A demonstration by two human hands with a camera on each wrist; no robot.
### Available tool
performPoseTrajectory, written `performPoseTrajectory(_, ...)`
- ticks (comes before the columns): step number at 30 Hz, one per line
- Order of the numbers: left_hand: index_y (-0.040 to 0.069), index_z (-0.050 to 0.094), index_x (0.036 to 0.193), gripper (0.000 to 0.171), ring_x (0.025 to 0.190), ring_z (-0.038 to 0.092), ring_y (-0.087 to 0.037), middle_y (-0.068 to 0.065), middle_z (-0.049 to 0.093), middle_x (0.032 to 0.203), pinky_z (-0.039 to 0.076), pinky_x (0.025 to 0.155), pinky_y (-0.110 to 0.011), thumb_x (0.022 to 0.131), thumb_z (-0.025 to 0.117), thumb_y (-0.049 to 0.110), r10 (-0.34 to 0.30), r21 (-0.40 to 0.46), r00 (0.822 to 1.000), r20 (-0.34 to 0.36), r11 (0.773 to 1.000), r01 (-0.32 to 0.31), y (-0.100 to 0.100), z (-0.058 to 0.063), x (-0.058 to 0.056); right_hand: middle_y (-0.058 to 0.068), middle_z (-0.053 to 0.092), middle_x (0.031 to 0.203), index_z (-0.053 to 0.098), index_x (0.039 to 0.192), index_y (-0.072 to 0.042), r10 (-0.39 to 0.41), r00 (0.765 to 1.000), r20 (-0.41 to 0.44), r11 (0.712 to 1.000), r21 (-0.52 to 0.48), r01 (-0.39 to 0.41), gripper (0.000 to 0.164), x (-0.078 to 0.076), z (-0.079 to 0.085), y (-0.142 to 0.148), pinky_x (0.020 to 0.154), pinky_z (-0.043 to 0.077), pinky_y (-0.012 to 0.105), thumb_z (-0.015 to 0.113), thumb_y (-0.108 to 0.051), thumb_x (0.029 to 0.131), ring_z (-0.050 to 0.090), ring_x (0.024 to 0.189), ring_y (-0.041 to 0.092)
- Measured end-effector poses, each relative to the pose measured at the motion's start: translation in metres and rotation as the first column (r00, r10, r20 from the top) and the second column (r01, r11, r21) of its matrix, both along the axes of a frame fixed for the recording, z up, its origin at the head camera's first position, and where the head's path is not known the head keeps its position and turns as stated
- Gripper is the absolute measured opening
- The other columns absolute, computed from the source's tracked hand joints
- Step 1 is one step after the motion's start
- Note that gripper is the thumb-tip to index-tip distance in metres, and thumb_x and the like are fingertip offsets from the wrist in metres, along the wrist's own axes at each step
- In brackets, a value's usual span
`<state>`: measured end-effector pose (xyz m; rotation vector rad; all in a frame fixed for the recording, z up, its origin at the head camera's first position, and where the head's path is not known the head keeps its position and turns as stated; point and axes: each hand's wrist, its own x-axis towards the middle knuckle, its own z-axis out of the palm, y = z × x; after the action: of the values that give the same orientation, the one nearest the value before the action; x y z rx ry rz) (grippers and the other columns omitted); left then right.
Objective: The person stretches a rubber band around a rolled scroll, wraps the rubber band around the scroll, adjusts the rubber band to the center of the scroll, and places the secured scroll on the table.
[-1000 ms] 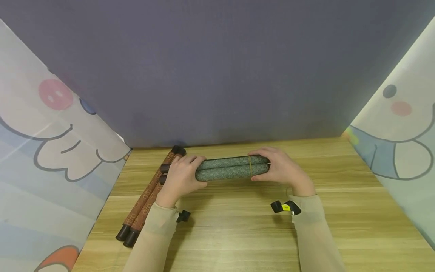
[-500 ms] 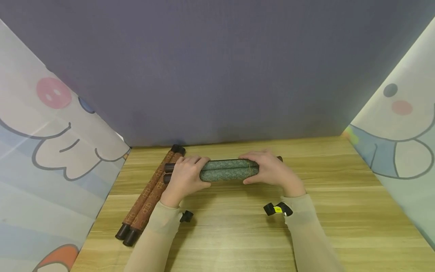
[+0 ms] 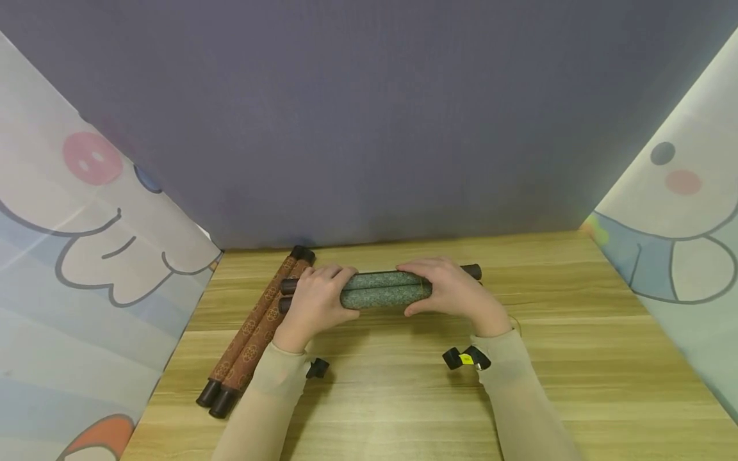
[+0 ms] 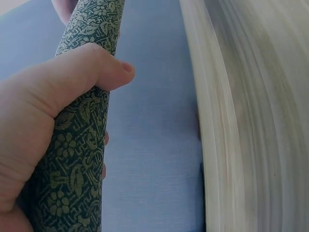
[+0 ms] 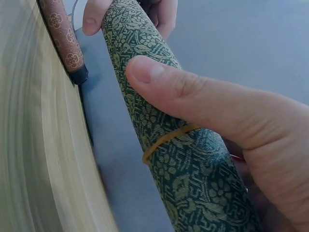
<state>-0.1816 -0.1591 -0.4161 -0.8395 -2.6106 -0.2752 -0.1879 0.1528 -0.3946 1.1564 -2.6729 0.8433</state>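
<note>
"Any lettering or numbers you can make out?"

"None that I can read. The one candidate is a small yellow label [image 3: 466, 360], toward five o'clock from the middle of the head view."

"What does it stand on?"

"On the black wrist device [image 3: 452, 358], at the nine o'clock side of the right sleeve's cuff [image 3: 503, 350]. Anything printed there is too small to tell."
</note>
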Motion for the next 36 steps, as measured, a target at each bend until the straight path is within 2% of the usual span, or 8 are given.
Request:
performPoseTrajectory(9,0.014,0.074,0.132,0.086,0.107,0.075,-0.037,-0.009,0.078,0.119,0.058,0.094,-0.063,0.059,0.108,0.044,-0.001,0.005,1.000,-0.017,1.000,0.001,0.000,0.000,0.001,0.012,0.068,0.148,0.066,0.149,-0.007,-0.040,0.997,0.069,0.999,0.013,0.040,0.089,0.002,0.004,0.003,0.113,0.051,0.059,0.102,-0.040,0.075,0.065,0.135,0.037)
performPoseTrajectory(15,0.013,0.075,0.131,0.086,0.105,0.075,-0.038,-0.009,0.078,0.117,0.058,0.094,-0.064,0.058,0.109,0.042,-0.008,0.022,1.000,-0.011,1.000,0.008,0.000,-0.001,0.001,0.010,0.063,0.154,0.064,0.153,-0.012,-0.114,0.983,0.145,0.993,0.037,0.110,0.092,0.003,0.003,0.009,0.118,0.046,0.059,0.102,-0.043,0.075,0.058,0.144,0.037)
performPoseTrajectory(21,0.014,0.074,0.133,0.086,0.108,0.074,-0.039,-0.010,0.078,0.119,0.056,0.099,-0.066,0.060,0.108,0.041,0.002,0.024,1.000,0.020,1.000,-0.002,-0.001,-0.002,0.000,0.010,0.061,0.157,0.061,0.156,-0.013,-0.143,0.970,0.196,0.990,0.040,0.138,0.096,0.001,0.000,0.017,0.121,0.042,0.062,0.102,-0.044,0.076,0.054,0.147,0.039)
performPoseTrajectory(28,0.013,0.074,0.136,0.087,0.113,0.073,-0.041,-0.011,0.077,0.121,0.051,0.105,-0.071,0.061,0.108,0.041,0.013,0.022,0.999,0.039,1.000,-0.014,-0.004,-0.004,-0.002,0.010,0.062,0.156,0.059,0.158,-0.011,-0.160,0.962,0.219,0.987,0.038,0.156,0.096,-0.001,0.000,0.025,0.121,0.041,0.062,0.101,-0.042,0.077,0.053,0.147,0.040)
performPoseTrajectory(36,0.014,0.074,0.137,0.085,0.115,0.073,-0.041,-0.010,0.077,0.123,0.051,0.106,-0.071,0.063,0.107,0.041,0.026,0.003,0.998,0.063,1.000,-0.026,-0.004,-0.003,-0.002,0.009,0.063,0.155,0.060,0.157,-0.011,-0.176,0.958,0.226,0.984,0.042,0.171,0.097,0.000,0.002,0.026,0.122,0.040,0.062,0.102,-0.043,0.075,0.053,0.147,0.040)
